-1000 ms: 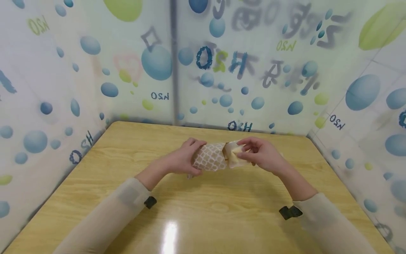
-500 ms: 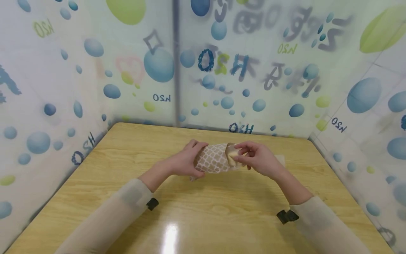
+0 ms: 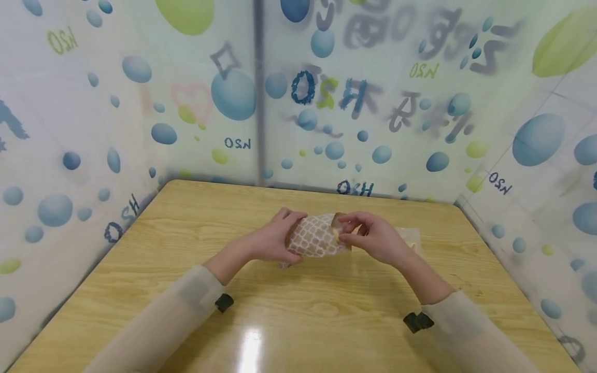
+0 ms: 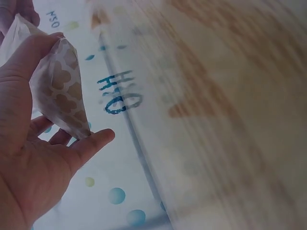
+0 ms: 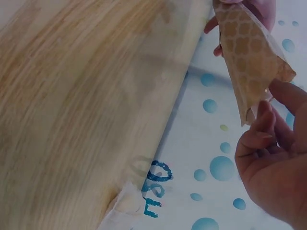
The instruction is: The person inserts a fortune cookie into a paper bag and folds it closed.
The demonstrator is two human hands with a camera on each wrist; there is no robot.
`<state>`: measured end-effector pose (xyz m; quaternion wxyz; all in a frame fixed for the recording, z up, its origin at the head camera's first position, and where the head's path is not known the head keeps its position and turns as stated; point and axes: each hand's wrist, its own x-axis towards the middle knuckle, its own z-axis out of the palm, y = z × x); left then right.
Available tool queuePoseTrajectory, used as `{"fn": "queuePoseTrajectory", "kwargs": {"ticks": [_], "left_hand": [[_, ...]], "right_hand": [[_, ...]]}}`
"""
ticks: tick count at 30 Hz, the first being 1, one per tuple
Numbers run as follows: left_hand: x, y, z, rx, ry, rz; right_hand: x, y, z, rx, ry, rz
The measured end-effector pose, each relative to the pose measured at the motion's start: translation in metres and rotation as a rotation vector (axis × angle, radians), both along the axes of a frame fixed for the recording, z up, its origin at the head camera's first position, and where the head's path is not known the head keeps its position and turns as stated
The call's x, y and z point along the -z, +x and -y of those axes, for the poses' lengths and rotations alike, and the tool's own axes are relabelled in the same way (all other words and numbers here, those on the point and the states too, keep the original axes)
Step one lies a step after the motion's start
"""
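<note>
A tan paper bag (image 3: 311, 237) with a white lattice print lies sideways between the hands, its mouth facing right. My left hand (image 3: 275, 242) grips its closed end, thumb on one side and fingers on the other, as the left wrist view also shows with the bag (image 4: 64, 88). At the mouth, my right hand (image 3: 378, 239) pinches a pale yellow packet (image 3: 336, 235), most of it hidden inside the bag and behind the fingers. In the right wrist view the right fingertips (image 5: 265, 109) are right at the bag's opening.
A second clear packet (image 3: 413, 237) with something pale in it lies on the wooden table (image 3: 298, 311), behind the right wrist. Printed walls (image 3: 200, 150) stand along the table's back and sides.
The pale yellow packet has moved left into the bag, with my right hand following it to the mouth. More of the packet on the table now shows behind the right wrist.
</note>
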<state>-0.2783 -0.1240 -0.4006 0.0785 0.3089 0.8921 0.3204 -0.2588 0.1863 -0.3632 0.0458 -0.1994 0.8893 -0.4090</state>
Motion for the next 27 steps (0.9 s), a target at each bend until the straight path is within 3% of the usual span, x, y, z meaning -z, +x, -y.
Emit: {"fn": "queuePoseTrajectory", "kwargs": {"ticks": [8, 16, 22, 27], "left_hand": [[0.002, 0.001, 0.001, 0.001, 0.015, 0.006], [0.004, 0.003, 0.002, -0.003, 0.032, 0.023], [0.004, 0.003, 0.005, -0.015, 0.028, 0.026], [0.005, 0.003, 0.009, -0.034, 0.031, 0.017]], "right_hand": [[0.005, 0.0, 0.006, 0.02, 0.032, -0.027], [0.005, 0.002, -0.002, 0.046, -0.019, -0.063], [0.001, -0.004, -0.041, 0.145, -0.04, -0.063], [0.011, -0.015, -0.09, 0.22, 0.009, -0.066]]}}
